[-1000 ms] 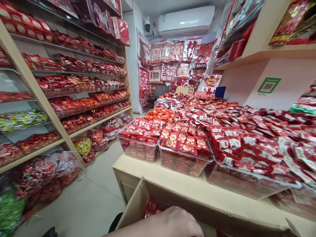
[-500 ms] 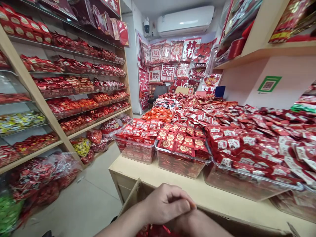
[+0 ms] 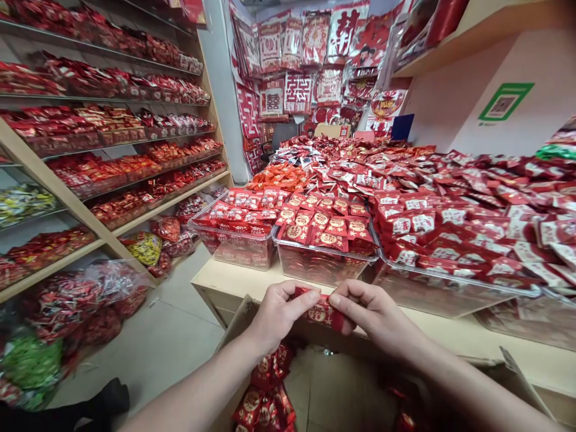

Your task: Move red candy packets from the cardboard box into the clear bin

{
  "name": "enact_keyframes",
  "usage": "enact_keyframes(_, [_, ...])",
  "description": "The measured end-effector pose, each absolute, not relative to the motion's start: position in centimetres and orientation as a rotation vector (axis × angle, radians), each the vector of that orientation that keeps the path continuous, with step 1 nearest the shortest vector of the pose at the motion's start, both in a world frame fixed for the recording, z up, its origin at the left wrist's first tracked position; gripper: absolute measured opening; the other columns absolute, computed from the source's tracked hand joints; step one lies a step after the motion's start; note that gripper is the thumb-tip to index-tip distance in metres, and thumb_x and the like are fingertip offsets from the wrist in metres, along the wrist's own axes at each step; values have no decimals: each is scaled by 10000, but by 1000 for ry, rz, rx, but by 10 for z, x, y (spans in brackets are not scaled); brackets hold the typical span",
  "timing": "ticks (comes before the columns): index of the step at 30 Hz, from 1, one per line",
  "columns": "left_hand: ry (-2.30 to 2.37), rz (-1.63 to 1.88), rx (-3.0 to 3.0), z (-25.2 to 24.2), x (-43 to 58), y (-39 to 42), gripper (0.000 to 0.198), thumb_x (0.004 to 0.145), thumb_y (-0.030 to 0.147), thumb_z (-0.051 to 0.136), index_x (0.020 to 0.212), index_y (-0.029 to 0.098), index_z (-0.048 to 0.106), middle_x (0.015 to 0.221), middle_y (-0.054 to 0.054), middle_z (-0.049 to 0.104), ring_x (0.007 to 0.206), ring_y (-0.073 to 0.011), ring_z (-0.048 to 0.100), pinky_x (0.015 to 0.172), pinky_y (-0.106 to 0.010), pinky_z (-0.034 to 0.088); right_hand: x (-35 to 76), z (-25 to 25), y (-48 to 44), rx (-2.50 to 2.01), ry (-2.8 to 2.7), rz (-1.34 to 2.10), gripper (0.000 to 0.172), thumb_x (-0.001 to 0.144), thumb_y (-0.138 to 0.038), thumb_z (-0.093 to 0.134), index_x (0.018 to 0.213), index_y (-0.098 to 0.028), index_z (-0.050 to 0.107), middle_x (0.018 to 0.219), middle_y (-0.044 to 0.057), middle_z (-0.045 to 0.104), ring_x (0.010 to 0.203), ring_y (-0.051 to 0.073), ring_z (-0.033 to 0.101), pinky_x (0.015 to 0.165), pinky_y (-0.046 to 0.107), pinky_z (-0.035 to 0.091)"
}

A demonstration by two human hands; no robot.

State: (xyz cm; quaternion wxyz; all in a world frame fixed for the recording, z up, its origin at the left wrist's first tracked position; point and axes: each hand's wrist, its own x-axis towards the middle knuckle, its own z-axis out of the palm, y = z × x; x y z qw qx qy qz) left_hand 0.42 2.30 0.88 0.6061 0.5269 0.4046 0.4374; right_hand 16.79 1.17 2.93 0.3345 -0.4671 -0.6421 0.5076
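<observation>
Between my two hands I hold a small red packet [image 3: 318, 312] with a gold printed emblem, stretched level above an open cardboard box [image 3: 238, 321]. My left hand [image 3: 281, 309] pinches its left end between thumb and fingers. The other end is gripped by my right hand [image 3: 366, 306], thumb on top. Below, in the box, lie several similar red packets [image 3: 265, 396] on the left side, with a few more in shadow at the right. Just beyond my hands stands a clear plastic bin [image 3: 324, 264] filled with packets of matching print.
More clear bins of red packets [image 3: 238, 246] line the pale counter [image 3: 216, 282], with a large heap [image 3: 432, 186] behind. Stocked shelves [image 3: 121, 96] rise on the left. Plastic bags of packets [image 3: 81, 300] sit on the floor. A wooden shelf [image 3: 450, 36] juts out at upper right.
My hands, crossed low over the box before, have moved apart and up, and now hold a red packet between them. The view has tilted downward, showing more of the box's inside.
</observation>
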Motion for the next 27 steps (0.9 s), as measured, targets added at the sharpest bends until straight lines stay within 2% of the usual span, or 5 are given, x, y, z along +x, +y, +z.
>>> enact_keyframes(8, [903, 1008, 1044, 2, 7, 22, 236, 680, 352, 603, 746, 125, 615, 714, -38, 624, 637, -118, 543, 620, -247, 431, 169, 22, 13, -1177, -1648, 1365, 276, 708, -421, 537, 727, -152, 478, 608, -23, 504, 550, 85, 463, 512, 207, 381])
enact_keyframes(15, [833, 843, 897, 8, 5, 21, 402, 738, 496, 458, 988, 181, 480, 749, -39, 587, 591, -125, 569, 537, -251, 436, 168, 24, 7, -1201, -2103, 627, 156, 789, -267, 434, 748, -174, 552, 688, 36, 555, 647, 138, 495, 608, 260, 393])
enact_keyframes(19, [878, 1047, 1042, 7, 4, 22, 354, 665, 257, 623, 981, 186, 478, 842, -21, 555, 719, -100, 536, 654, -219, 427, 167, 26, 2, -1042, -2105, 769, 201, 759, -147, 411, 896, -206, 547, 997, 71, 530, 934, 162, 490, 789, 278, 401])
enact_keyframes(21, [901, 1155, 1167, 5, 4, 23, 391, 667, 207, 619, 1024, 194, 459, 916, -32, 532, 786, -106, 519, 713, -223, 418, 166, 26, 3, -1104, -1933, 902, 231, 745, -163, 427, 954, -202, 515, 1066, 78, 495, 939, 162, 492, 794, 295, 411])
enact_keyframes(27, [833, 1143, 1231, 3, 7, 20, 415, 705, 192, 577, 1078, 210, 396, 919, -30, 504, 716, -91, 519, 663, -227, 432, 161, 21, 10, -1203, -1399, 1421, 309, 698, -353, 557, 906, -143, 466, 685, 5, 547, 593, 101, 508, 566, 247, 434])
